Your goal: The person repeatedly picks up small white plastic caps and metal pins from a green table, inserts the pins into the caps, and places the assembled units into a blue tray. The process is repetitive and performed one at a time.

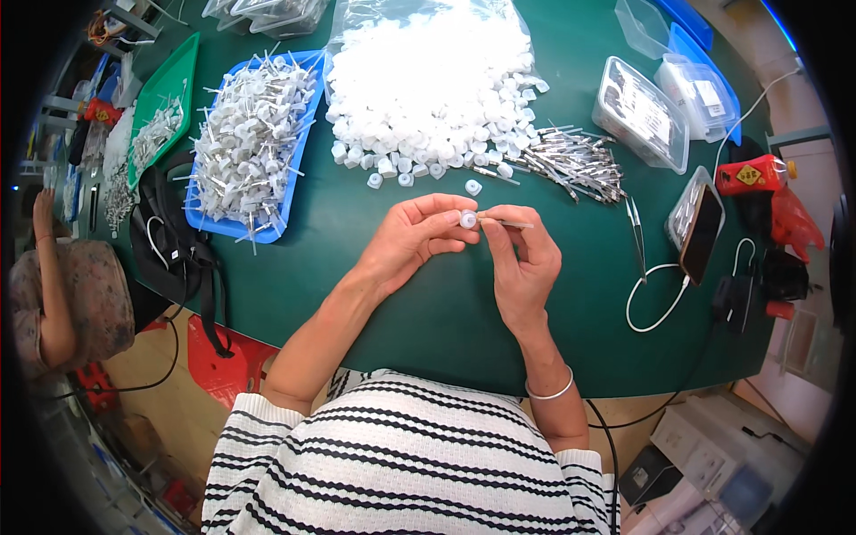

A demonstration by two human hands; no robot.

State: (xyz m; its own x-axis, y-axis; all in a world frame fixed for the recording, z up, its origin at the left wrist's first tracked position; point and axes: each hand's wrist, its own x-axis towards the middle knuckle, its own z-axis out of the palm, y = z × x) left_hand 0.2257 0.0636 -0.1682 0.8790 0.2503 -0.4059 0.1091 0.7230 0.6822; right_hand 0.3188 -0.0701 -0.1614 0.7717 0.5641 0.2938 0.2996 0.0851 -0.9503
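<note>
Over the green table my left hand (416, 239) pinches a small white plastic cap (468, 219) between thumb and fingertips. My right hand (524, 263) grips a thin pale rod (513, 223), its inner end right at the cap; whether it has entered the cap I cannot tell. One loose cap (473, 187) lies just beyond my hands. Farther off spreads a large heap of white caps (428, 89), spilling from a clear bag. Right of it is a pile of thin metallic rods (575, 163).
A blue tray (290, 201) at left is heaped with caps fitted on rods; a green tray (189, 76) stands beyond it. Tweezers (636, 236), a phone (703, 234) with a white cable and clear plastic boxes (640, 116) lie at right. Another person's arm (52, 276) shows far left.
</note>
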